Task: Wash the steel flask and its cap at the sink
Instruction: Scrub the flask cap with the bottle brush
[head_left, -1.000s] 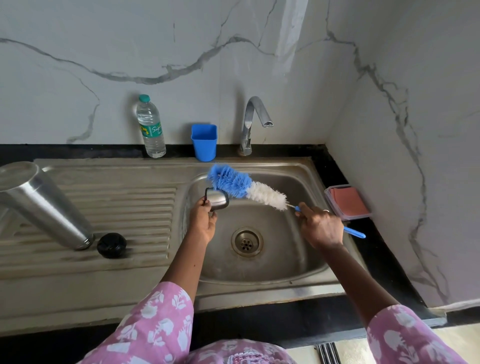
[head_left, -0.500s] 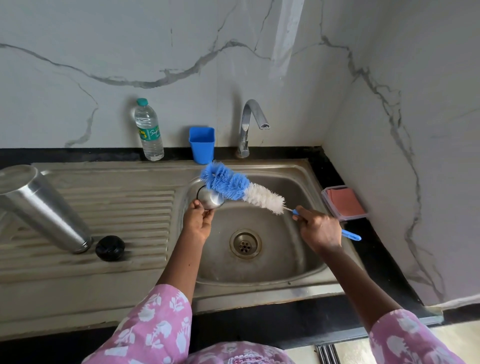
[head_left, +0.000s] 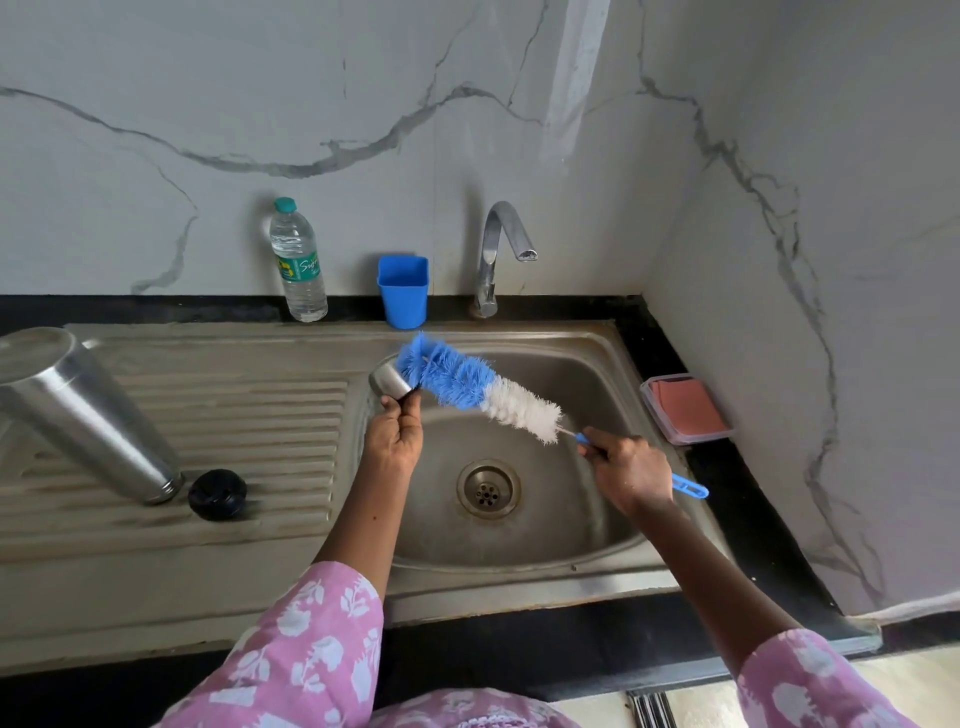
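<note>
Pinches steel cap (head_left: 388, 382) in left hand (head_left: 395, 441), mouth toward frame right, and grips with right hand (head_left: 631, 470) the bottle brush (head_left: 478, 387) slanting up-left to it.

Items counted on inspection:

- One steel flask (head_left: 78, 410), on the draining board (head_left: 234, 415) toward the bench's left edge.
- One black stopper (head_left: 217, 493), just beside the flask.
- One steel cap (head_left: 388, 380), over the basin's back left corner.
- One bottle brush (head_left: 478, 392) with blue and white bristles, over the basin.
- One plastic water bottle (head_left: 298, 265), one blue plastic cup (head_left: 403, 291) and one tap (head_left: 498, 254), all along the bench's back edge.
- One clear box (head_left: 685, 408) with pink contents, at the bench's right edge.
- One sink (head_left: 545, 332) with one drain (head_left: 488, 488).
- Two hands: left hand (head_left: 395, 441) and right hand (head_left: 631, 470).
- Two floral pink sleeves (head_left: 311, 639).
</note>
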